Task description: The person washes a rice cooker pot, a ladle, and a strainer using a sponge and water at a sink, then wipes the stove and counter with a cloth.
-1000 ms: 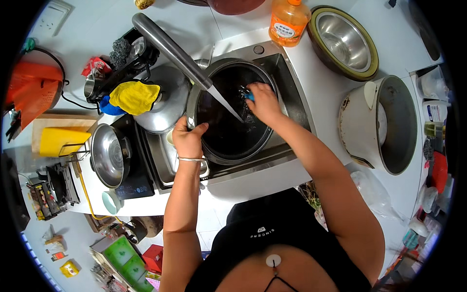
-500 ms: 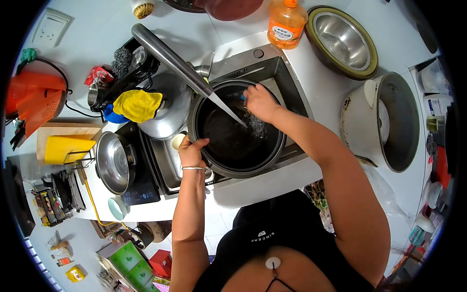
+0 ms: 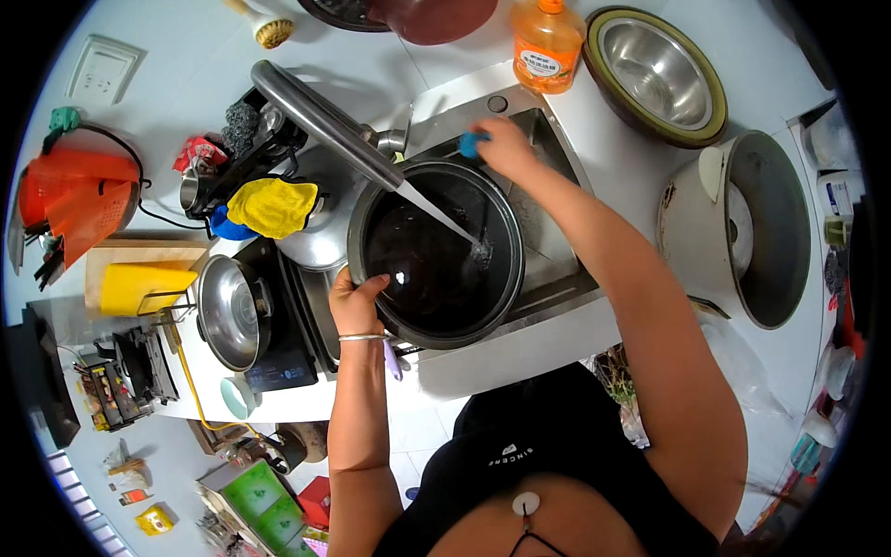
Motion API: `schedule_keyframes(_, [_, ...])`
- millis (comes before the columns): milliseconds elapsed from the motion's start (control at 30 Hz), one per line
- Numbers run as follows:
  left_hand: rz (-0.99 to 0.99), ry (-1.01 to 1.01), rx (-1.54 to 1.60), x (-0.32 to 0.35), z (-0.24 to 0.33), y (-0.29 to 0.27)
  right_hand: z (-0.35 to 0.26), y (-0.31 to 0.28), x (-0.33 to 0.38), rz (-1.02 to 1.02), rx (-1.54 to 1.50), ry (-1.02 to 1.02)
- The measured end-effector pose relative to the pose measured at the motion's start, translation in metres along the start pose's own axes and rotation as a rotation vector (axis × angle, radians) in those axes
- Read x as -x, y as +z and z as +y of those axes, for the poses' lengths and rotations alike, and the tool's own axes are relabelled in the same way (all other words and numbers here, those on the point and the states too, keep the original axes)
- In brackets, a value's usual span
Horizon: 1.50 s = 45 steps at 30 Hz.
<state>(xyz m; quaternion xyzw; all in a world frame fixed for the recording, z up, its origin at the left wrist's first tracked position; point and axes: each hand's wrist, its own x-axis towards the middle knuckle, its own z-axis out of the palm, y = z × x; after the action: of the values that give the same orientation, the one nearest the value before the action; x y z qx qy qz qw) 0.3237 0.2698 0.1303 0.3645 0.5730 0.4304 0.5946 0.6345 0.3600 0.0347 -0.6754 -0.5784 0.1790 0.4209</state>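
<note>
A large dark round pot [image 3: 502,283] rests over the sink, with water in its bottom. My left hand [image 3: 355,304] is closed on its near left rim, the thumb over the edge. Just beyond the far right rim, my right hand [image 3: 506,148] pinches a small blue scrubber [image 3: 471,144], whose exact kind is hard to make out. From the grey tap [image 3: 325,125], a stream of water [image 3: 436,212] runs into the pot and splashes right of its middle. The right basin of the sink [image 3: 548,237] shows beside the pot.
Left of the pot are a steel lid [image 3: 325,246], a yellow cloth [image 3: 272,202] and a steel pan [image 3: 229,311] on a black cooktop. An orange soap bottle [image 3: 548,51], nested bowls [image 3: 701,102] and a big grey pot [image 3: 682,227] stand right.
The pot has shifted left with my left hand on its rim, exposing more of the right basin. My right hand has risen out of the pot, bringing the blue scrubber past the far rim.
</note>
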Motion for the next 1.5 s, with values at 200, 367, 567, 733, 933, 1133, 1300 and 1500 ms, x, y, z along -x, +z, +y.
schedule_keyframes(200, [-0.001,0.048,-0.034,0.008,-0.003,0.016,-0.052,0.050,-0.079,-0.470,-0.063,0.028])
schedule_keyframes(367, [0.005,0.146,-0.172,0.024,0.002,0.035,0.007,0.033,-0.043,-0.287,-0.240,-0.043])
schedule_keyframes(567, [0.010,0.641,-0.778,0.055,0.012,0.069,0.134,0.028,0.105,0.100,-0.986,1.231])
schedule_keyframes(733, [-0.251,1.042,-1.009,0.084,0.001,0.073,0.100,0.047,0.136,0.268,-1.421,1.406])
schedule_keyframes(933, [-0.421,1.438,-1.015,0.106,-0.020,0.064,0.089,0.052,0.142,0.216,-1.648,1.325])
schedule_keyframes(1133, [-0.448,1.529,-1.091,0.126,-0.011,0.054,0.084,0.046,0.150,-0.028,-1.830,1.082])
schedule_keyframes(1300, [-0.285,1.413,-1.051,0.142,0.010,0.046,0.082,0.034,0.150,-0.185,-1.748,0.884])
schedule_keyframes(1500, [0.152,1.100,-1.060,0.158,0.021,0.022,0.021,-0.029,0.140,-0.183,-0.842,0.821])
